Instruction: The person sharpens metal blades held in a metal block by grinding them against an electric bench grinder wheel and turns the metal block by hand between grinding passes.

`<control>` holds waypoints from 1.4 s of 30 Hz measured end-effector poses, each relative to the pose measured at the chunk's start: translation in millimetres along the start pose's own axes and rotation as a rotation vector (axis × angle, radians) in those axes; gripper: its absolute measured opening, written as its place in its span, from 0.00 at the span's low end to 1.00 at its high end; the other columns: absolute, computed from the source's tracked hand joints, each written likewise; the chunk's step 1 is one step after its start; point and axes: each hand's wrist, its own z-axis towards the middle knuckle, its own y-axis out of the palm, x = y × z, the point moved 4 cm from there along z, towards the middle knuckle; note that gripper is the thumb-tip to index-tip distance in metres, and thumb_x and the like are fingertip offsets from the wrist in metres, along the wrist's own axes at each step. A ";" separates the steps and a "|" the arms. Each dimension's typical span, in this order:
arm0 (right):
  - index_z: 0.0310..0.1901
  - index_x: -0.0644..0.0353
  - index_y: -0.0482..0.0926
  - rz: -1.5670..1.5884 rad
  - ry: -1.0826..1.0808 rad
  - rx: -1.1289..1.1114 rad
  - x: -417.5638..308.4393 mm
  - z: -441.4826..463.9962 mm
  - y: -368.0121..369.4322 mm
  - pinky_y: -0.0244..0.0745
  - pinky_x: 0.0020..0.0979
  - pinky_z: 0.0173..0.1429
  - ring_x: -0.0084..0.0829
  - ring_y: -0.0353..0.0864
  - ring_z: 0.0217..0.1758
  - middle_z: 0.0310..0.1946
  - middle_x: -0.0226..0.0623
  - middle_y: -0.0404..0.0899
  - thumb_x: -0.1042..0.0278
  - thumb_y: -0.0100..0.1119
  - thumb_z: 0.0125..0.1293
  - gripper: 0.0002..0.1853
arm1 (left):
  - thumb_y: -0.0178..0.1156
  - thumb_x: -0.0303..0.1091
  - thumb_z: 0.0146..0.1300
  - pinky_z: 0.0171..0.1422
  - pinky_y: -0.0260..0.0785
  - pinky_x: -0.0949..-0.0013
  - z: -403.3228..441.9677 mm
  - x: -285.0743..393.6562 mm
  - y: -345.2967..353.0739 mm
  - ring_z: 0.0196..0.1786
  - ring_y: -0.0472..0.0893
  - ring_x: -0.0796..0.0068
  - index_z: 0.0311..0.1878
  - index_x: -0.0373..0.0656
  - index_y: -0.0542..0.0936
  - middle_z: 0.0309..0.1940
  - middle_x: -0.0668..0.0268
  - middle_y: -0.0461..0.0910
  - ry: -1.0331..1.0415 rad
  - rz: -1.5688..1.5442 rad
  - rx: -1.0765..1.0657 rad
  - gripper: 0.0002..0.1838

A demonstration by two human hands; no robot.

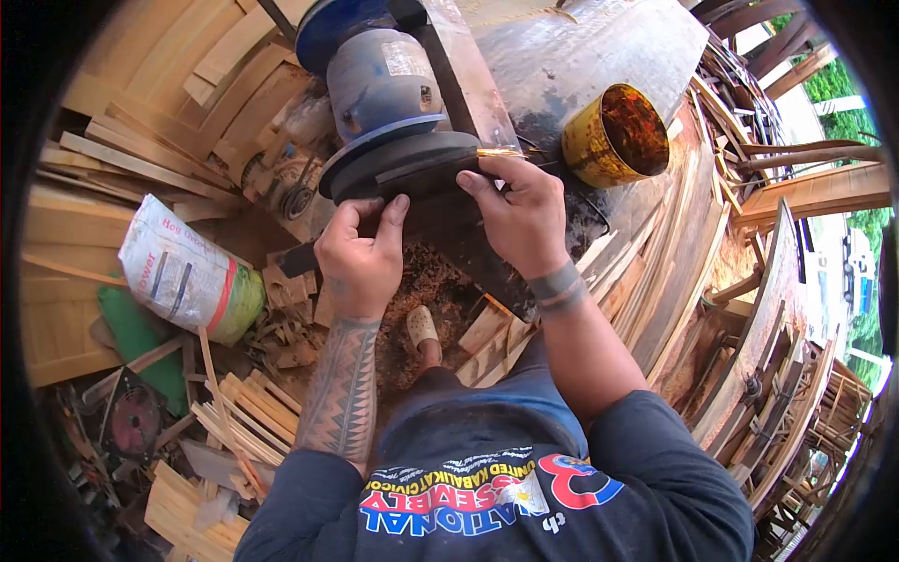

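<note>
A dark flat metal bar lies along the front of the grinding wheel of a blue bench grinder. My left hand is closed, with thumb and fingers gripping the bar's left part. On the right, my right hand pinches the bar between thumb and index finger. Orange sparks show beside the right index fingertip, at the wheel's right side. The bar's exact edges blend into the dark surface behind it, and part of it is hidden by my fingers.
A stained yellow can stands right of the grinder on the metal worktop. At left are a white-and-green sack and stacked boards. Long timber strips lie at right. Shavings cover the floor near my foot.
</note>
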 end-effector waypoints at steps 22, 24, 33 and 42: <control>0.48 0.67 0.92 -0.045 0.106 0.031 11.3 6.1 -31.9 0.81 0.29 0.40 0.22 0.86 0.31 0.31 0.42 0.92 0.67 0.82 0.68 0.14 | 0.81 0.39 0.69 0.45 0.83 0.61 -1.7 19.5 35.5 0.36 0.92 0.61 0.41 0.33 0.89 0.34 0.52 0.92 0.017 -0.074 -0.024 0.16; 0.48 0.67 0.92 -0.005 0.154 -0.004 6.9 8.8 -37.4 0.81 0.29 0.41 0.21 0.86 0.32 0.31 0.41 0.92 0.67 0.81 0.68 0.13 | 0.81 0.39 0.69 0.45 0.83 0.61 -2.8 19.8 39.9 0.36 0.92 0.60 0.41 0.33 0.89 0.34 0.51 0.92 0.019 -0.075 -0.019 0.16; 0.49 0.67 0.92 -0.034 0.081 0.050 28.2 12.2 -51.6 0.83 0.28 0.43 0.23 0.88 0.34 0.33 0.42 0.92 0.66 0.82 0.68 0.15 | 0.81 0.40 0.69 0.45 0.82 0.60 -7.6 24.5 61.5 0.35 0.92 0.57 0.41 0.34 0.89 0.34 0.51 0.91 0.030 -0.069 -0.003 0.17; 0.49 0.67 0.92 -0.062 0.077 0.057 43.8 17.7 -73.5 0.84 0.30 0.46 0.25 0.91 0.37 0.34 0.44 0.92 0.65 0.81 0.68 0.15 | 0.81 0.39 0.69 0.43 0.82 0.62 -11.3 42.4 83.2 0.34 0.91 0.61 0.42 0.34 0.89 0.33 0.53 0.91 0.059 -0.060 0.026 0.16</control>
